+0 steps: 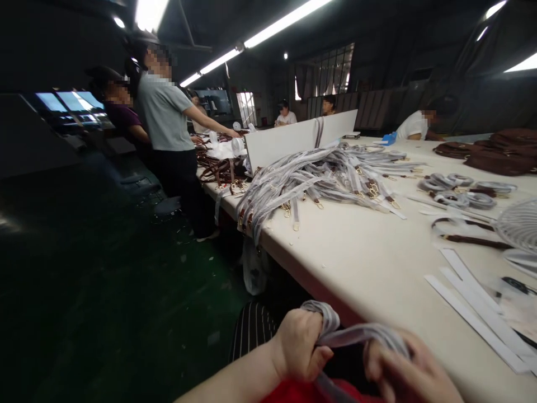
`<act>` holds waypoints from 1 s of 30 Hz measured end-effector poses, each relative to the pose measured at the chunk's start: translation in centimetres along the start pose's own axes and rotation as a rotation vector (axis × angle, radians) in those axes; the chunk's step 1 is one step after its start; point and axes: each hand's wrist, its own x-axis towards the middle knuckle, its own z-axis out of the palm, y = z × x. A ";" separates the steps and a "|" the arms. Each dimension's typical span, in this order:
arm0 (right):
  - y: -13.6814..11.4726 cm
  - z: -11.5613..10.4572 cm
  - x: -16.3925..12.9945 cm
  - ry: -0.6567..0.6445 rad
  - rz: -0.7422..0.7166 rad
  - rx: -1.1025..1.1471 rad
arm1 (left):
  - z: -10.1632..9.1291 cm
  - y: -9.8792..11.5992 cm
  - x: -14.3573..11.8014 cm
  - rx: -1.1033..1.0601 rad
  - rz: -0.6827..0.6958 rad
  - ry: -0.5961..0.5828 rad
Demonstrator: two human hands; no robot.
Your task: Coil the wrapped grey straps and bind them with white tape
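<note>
My left hand (pixel 301 344) is closed around one end of a grey wrapped strap (pixel 350 334), down at the bottom of the view by the near table edge. My right hand (pixel 409 369) grips the same strap a little to the right, fingers curled over it. The strap bends between the two hands and part of it hangs below them over something red in my lap. A large heap of similar grey straps with brass clips (pixel 319 179) lies farther up the long white table (pixel 369 263).
Coiled grey straps (pixel 461 187) and brown straps lie at the right, white paper strips (pixel 474 313) near me, a white fan (pixel 518 224) at the right edge. A white board (pixel 293 140) stands behind the heap. Several people work along the table; one stands at its left side.
</note>
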 end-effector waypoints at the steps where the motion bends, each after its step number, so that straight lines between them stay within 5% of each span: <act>1: -0.1 -1.0 0.6 0.140 0.023 -0.092 | 0.3 0.6 -0.3 -0.096 -0.081 -0.058; 3: 0.1 -2.2 1.8 0.458 0.001 -0.388 | 0.4 1.7 -0.7 -0.410 -0.375 -0.126; 4: 0.4 -2.4 2.3 0.508 -0.041 -0.457 | 0.4 2.1 -0.7 -0.587 -0.527 -0.142; 6: 1.2 -1.6 2.7 0.366 -0.119 -0.414 | 0.3 2.7 -0.6 -0.880 -0.736 -0.156; 9: 2.6 1.2 2.5 0.053 -0.128 -0.272 | 0.4 2.8 -0.4 -1.082 -0.836 -0.160; 15: 6.1 5.3 4.0 -0.007 -0.061 -0.288 | -2.3 1.9 0.1 -1.247 -0.973 0.048; 20: 6.8 7.1 3.7 -0.241 0.084 -0.166 | -6.3 0.7 2.1 -1.186 -0.736 0.430; 24: 3.9 7.5 2.2 -0.302 0.079 0.139 | -5.4 -1.3 2.4 -0.585 -0.408 0.517; 27: 1.5 5.6 1.1 -0.231 0.089 0.216 | -3.2 -2.7 1.2 0.037 -0.211 0.347; 30: 0.3 2.6 0.5 -0.068 0.109 0.240 | -1.6 -2.6 -0.3 0.313 -0.054 0.072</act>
